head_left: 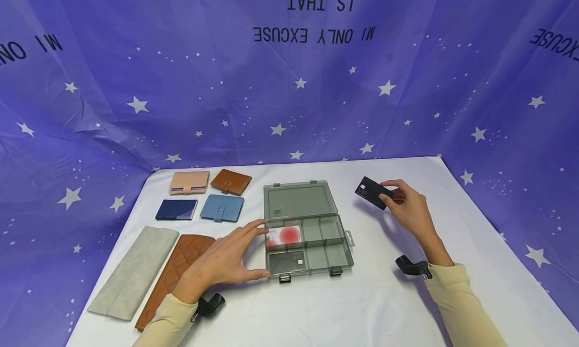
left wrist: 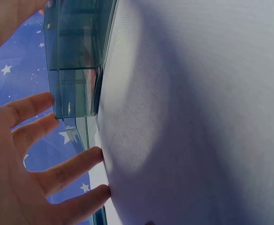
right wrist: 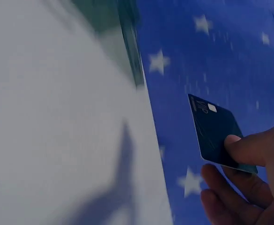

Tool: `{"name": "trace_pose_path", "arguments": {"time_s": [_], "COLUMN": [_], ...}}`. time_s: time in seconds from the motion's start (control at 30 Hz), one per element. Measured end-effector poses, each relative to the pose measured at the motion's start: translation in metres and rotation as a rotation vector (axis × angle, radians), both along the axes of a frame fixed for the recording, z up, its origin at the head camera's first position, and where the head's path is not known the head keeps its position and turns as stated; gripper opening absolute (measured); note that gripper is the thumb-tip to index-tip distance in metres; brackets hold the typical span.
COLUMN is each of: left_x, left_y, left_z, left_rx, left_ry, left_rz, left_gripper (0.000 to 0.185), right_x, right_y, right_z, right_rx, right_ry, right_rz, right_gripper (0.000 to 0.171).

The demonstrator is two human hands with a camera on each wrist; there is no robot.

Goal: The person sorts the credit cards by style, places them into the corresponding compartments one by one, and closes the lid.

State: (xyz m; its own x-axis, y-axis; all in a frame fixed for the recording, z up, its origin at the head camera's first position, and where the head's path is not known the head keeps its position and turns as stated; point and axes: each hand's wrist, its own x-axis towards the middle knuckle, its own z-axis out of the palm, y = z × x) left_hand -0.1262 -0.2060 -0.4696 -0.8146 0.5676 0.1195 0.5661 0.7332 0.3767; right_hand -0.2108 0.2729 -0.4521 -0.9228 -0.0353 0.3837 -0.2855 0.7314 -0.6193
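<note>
My right hand holds a black VIP card above the table, right of the box, thumb on its face and fingers behind. The right wrist view shows the same card pinched near one corner. A see-through grey-green compartment box lies with its lid folded back. Inside its left compartments are a white card with red circles and, nearer me, a dark VIP card. My left hand rests at the box's left side, fingers spread; in the left wrist view fingertips touch its wall.
Left of the box lie a pink card holder, a brown one, a navy one and a light blue one. Nearer me are a grey long wallet and a brown quilted wallet, partly under my left arm.
</note>
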Motion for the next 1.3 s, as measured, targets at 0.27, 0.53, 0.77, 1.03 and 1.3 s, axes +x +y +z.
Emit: {"name": "trace_pose_path", "arguments": {"time_s": [0.27,0.53,0.77,1.03,1.3], "left_x": [0.0,-0.001,0.0,-0.001,0.001], "left_y": [0.0,0.0,0.0,0.001,0.001], "left_z": [0.0,0.002,0.002,0.002,0.005], "left_rx": [0.003,-0.001,0.01,0.0,0.002], "left_ry": [-0.004,0.011,0.016,-0.011,-0.034], "left_rz": [-0.001,0.0,-0.013,-0.002,0.013], "left_gripper": [0.095,0.095,0.096,0.098,0.097], "right_x": [0.024,0.063,0.081,0.088,0.088], "right_y": [-0.065,-0.125,-0.151,-0.161,-0.162], "right_z": [0.014,0.012,-0.008,-0.022,-0.024], "right_rx": [-0.089,-0.079,0.038,0.136,0.253], "right_ry": [-0.038,-0.118,-0.121,-0.064,0.036], "right_rz": [0.23,0.483,0.588,0.579,0.576], "right_gripper": [0.029,0.029,0.026,0.024,0.016]}}
